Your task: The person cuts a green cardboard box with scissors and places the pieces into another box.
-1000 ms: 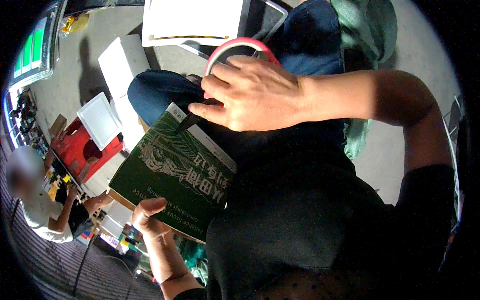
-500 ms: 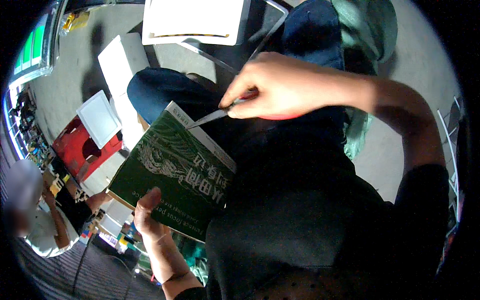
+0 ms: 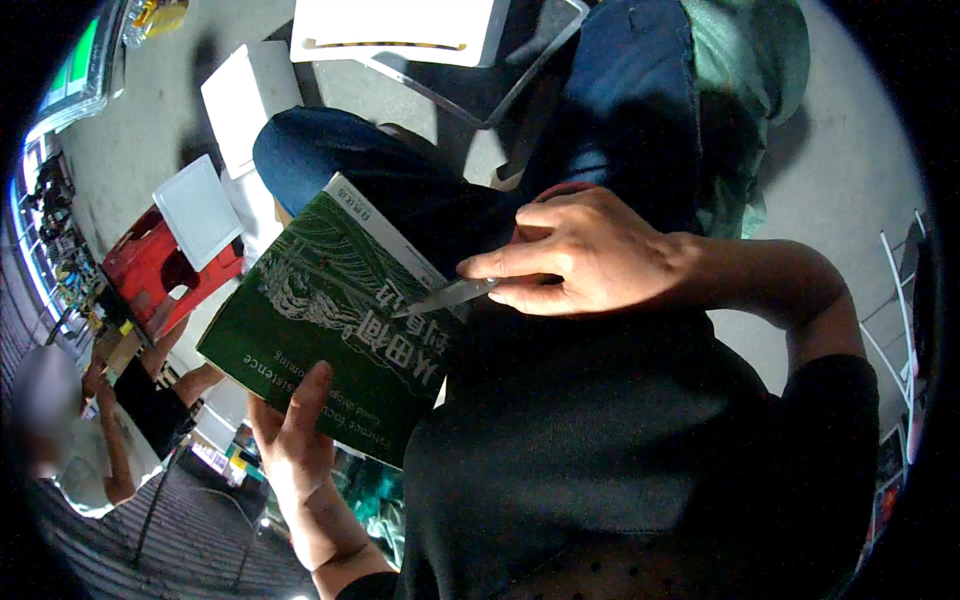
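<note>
Green box (image 3: pixel 285 290) above grey floor (image 3: pixel 850 190)

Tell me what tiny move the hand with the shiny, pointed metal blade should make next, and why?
Maybe the right hand should turn the shiny, pointed metal blade away from the left hand, since its tip slants over the green printed cardboard box, toward the thumb on that same face.

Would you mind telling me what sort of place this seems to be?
Perhaps a workshop or storeroom, though I cannot be certain: the bare grey floor, the white box and the jumble of small items at the left suggest it.
</note>
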`<state>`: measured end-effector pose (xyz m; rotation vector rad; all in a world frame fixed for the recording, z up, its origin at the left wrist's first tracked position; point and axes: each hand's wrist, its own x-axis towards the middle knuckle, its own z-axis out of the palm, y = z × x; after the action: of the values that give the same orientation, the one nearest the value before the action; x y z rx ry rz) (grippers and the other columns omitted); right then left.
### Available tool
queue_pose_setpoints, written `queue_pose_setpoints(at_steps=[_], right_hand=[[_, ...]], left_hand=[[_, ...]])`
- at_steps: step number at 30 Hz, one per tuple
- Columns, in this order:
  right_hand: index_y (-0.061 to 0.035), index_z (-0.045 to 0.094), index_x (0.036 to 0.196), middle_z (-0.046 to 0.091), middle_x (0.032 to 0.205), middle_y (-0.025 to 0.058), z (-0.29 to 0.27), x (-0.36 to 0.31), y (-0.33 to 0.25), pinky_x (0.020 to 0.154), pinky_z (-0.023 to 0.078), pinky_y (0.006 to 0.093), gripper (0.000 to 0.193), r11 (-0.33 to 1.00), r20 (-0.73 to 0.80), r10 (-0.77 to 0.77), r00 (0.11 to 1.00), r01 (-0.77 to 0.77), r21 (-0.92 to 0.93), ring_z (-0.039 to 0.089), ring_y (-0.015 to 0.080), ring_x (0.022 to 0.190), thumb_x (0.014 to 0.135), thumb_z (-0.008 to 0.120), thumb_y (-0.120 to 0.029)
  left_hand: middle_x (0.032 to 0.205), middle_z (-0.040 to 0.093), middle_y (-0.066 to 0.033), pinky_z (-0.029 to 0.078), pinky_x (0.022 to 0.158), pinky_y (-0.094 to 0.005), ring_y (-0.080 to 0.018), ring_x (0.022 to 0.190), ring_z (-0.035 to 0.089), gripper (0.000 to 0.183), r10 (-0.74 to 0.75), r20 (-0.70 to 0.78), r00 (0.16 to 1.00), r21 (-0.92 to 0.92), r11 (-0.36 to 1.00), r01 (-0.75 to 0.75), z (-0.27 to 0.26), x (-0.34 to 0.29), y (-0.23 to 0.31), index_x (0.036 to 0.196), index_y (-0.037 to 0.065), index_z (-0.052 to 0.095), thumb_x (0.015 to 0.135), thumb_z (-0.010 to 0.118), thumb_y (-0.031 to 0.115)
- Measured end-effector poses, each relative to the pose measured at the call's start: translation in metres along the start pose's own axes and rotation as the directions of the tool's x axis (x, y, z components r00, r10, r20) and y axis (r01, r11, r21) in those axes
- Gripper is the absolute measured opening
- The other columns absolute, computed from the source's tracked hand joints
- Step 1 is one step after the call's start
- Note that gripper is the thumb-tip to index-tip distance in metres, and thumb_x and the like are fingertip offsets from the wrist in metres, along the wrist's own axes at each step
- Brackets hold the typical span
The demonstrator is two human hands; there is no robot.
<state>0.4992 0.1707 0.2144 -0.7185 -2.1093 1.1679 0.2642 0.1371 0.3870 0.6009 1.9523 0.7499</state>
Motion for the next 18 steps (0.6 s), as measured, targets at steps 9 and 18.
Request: queue_pose_setpoints(at_steps=[9,18], right_hand=[[-0.0153,0.064,0.077,0.050,0.056,0.0091,0.003,0.006,-0.013,0.043,0.047,0.0389,0.016,0.993,-0.011,0.027,1.000,-0.028,-0.118,0.058,0.0256,0.048,0.076,0.061,-0.031],[-0.0118,0.063,0.074,0.055,0.056,0.0135,0.015,0.000,-0.009,0.046,0.049,0.0417,0.017,0.998,-0.124,-0.052,0.991,0.049,-0.025,0.061,0.0301,0.053,0.078,0.059,-0.028]], left_hand=[[0.102,0.062,-0.0111,0.046,0.081,-0.0289,-0.0187,0.092,0.059,0.037,-0.056,0.079,0.995,0.154,0.987,0.043,0.002,-0.004,0.010,0.112,-0.002,0.052,0.077,0.062,-0.003],[0.096,0.064,-0.0086,0.048,0.075,-0.0251,-0.0150,0.084,0.060,0.028,-0.013,0.222,0.975,0.542,0.833,-0.112,-0.001,0.010,0.005,0.107,-0.002,0.054,0.080,0.064,0.002]])
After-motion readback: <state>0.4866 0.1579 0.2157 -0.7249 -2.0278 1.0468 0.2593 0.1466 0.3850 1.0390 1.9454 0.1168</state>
